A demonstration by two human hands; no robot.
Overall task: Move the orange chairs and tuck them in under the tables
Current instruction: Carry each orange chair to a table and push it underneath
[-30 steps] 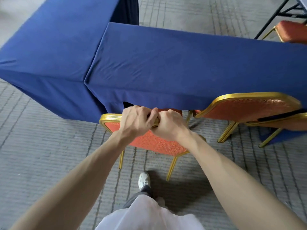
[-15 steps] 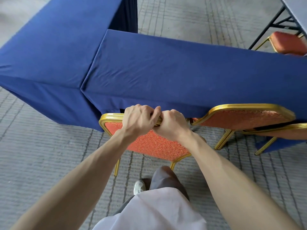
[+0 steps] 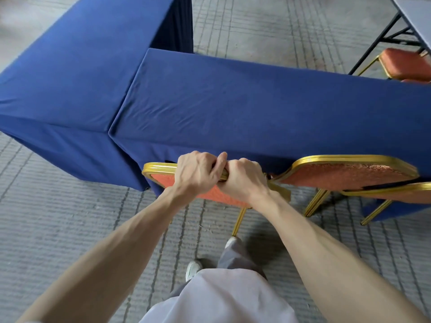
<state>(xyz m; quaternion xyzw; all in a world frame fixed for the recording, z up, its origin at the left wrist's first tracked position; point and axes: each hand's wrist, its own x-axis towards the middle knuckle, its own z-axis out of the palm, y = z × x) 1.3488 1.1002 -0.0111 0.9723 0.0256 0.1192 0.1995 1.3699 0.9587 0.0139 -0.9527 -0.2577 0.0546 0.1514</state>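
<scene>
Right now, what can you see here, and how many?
blue-covered tables: two, dark blue, centre and left.
bare table: one, grey, top right.
held chair: one, orange and gold, at the table's near edge.
other chairs: at least three, orange and gold, right side.
carpet: one, grey striped, underfoot.
shoes: two, white, bottom centre.
left hand, right hand: grip the held chair's top rail.
</scene>
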